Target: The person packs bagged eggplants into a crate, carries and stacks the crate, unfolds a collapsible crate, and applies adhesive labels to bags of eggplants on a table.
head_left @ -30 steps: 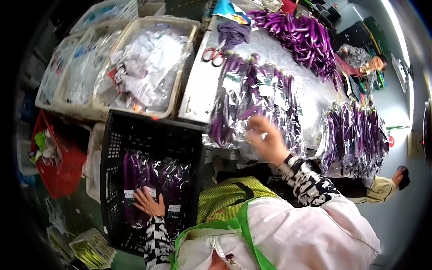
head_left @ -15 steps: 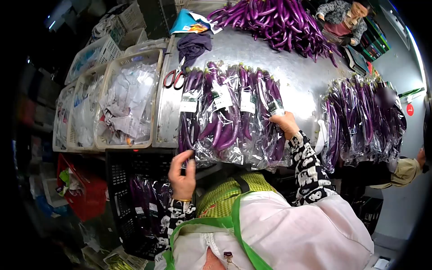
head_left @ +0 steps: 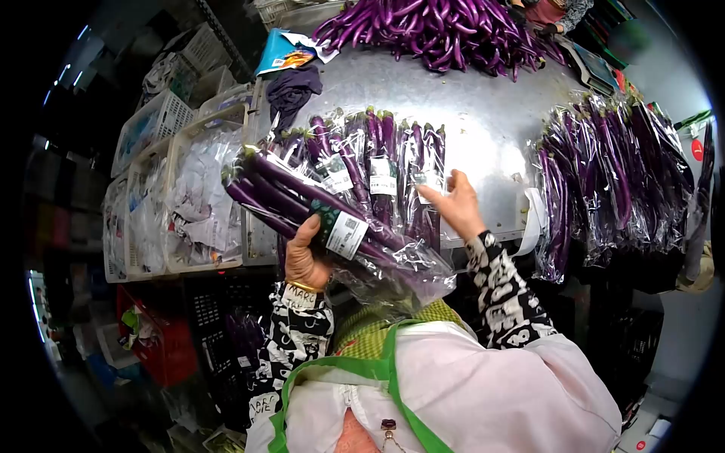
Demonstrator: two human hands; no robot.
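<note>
A clear plastic bag of long purple eggplants [head_left: 291,185], with a green and white label, is tilted in front of me above the table. My left hand [head_left: 306,260] grips its lower side, thumb on top near the label. My right hand [head_left: 459,205] has its fingers apart and holds nothing; its fingertips are beside the label of a bagged eggplant pack [head_left: 430,158] on the table. More bagged eggplants [head_left: 383,162] lie side by side behind the held bag, which partly covers them.
Loose eggplants [head_left: 445,34] are heaped at the table's far side, near a co-worker's gloved hands. Bagged eggplants [head_left: 604,181] stand in a row at right. Plastic baskets [head_left: 181,260] with bags are at left; a black crate [head_left: 215,325] is below. A dark cloth [head_left: 293,90] lies on the table.
My left hand, empty before, now holds a bag of eggplants raised and tilted. My right hand has let go of the rightmost bag and is open. The view has shifted somewhat.
</note>
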